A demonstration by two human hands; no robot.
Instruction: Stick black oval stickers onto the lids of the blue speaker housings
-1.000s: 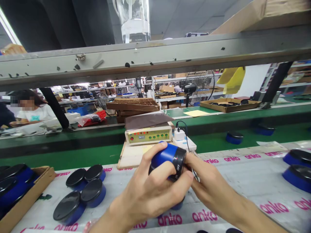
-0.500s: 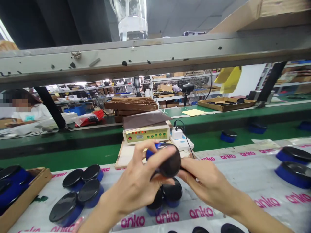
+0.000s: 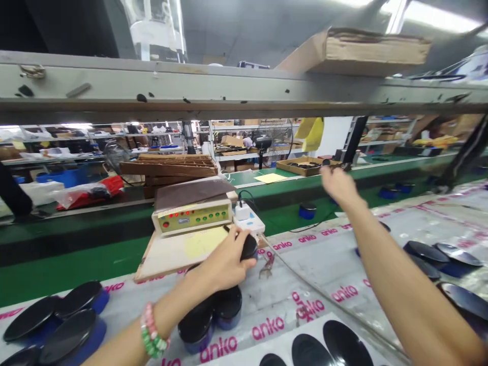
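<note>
Head view: looking prob partway thru, w/ some blue-black units (image 3: 307, 210) sitting on the green belt (image 3: 114, 259), more grouped on the plastic-covered bench (image 3: 320, 259), and black discs (image 3: 345, 343) left on a white sheet (image 3: 285, 343). Pinching one black-topped unit (image 3: 249, 246) between thumb and fingers of L hand (image 3: 226, 262), near the control box (image 3: 194, 216). Holding R hand (image 3: 339, 187) stretched fwd over the belt w/ arm (image 3: 389, 264) nearly straight; too blurry for telling its grip tbh.
</note>
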